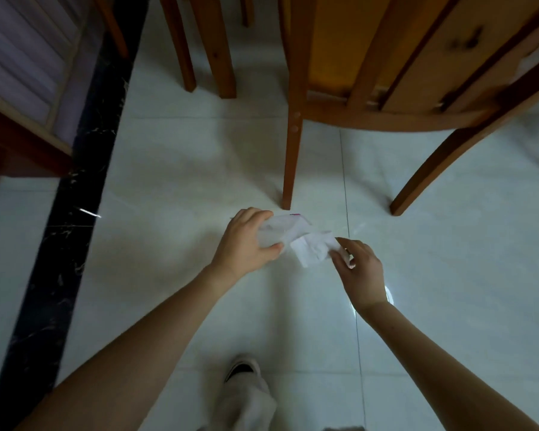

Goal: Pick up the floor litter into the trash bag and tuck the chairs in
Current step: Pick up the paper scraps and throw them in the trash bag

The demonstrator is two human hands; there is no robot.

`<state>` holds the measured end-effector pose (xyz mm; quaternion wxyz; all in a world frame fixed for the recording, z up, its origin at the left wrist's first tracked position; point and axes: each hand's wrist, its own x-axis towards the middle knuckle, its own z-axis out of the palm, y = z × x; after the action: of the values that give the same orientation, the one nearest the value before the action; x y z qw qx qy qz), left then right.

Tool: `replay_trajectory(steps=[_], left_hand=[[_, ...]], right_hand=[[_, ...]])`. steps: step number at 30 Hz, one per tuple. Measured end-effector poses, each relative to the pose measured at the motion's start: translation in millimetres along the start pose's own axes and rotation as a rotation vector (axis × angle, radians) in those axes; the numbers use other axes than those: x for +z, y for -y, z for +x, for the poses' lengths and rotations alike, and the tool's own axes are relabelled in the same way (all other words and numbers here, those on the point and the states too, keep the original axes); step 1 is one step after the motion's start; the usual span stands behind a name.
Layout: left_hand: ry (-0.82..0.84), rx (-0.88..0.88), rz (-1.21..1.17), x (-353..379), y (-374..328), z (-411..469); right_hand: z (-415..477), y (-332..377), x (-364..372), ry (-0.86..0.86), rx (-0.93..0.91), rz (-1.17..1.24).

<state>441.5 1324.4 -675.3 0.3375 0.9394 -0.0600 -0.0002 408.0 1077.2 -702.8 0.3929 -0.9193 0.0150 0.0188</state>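
My left hand [246,241] grips a clear, crumpled plastic bag [277,230] with a pink edge, held low over the white tiled floor. My right hand [360,269] pinches a piece of white crumpled paper [313,250] at its right end; the paper's other end lies at the mouth of the bag, touching it. Both hands hover just in front of the front left leg of a wooden chair [293,135], whose seat and back fill the upper right.
More wooden legs [221,57] stand at the top centre. A black marble strip [75,213] runs along the floor at left, beside a cabinet with slatted doors [25,73]. My foot in a pale slipper [246,384] is at the bottom centre.
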Motion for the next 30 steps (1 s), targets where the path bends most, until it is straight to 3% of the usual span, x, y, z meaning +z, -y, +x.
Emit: replay_trajectory(steps=[8,18,24,30], left_hand=[[-0.127,-0.101,-0.004,-229.6,-172.7,-59.4],[-0.437,-0.161,0.017,-489.0,-399.4,-177.5],[-0.665,-0.184,0.078,-566.7,-471.9,-279.3],[-0.841,-0.317,0.156,-583.0,-475.7,-403.0]], right_hand=[[-39.7,224.0,-194.7,0.036,-0.099,0.042],[-135.4,468.7,-437.3,-0.091,-0.233,0.164],[-206.7,556.7,-487.8,-0.031,-0.403,0.275],[-283.2,609.9,-449.9,0.159,-0.593,0.307]])
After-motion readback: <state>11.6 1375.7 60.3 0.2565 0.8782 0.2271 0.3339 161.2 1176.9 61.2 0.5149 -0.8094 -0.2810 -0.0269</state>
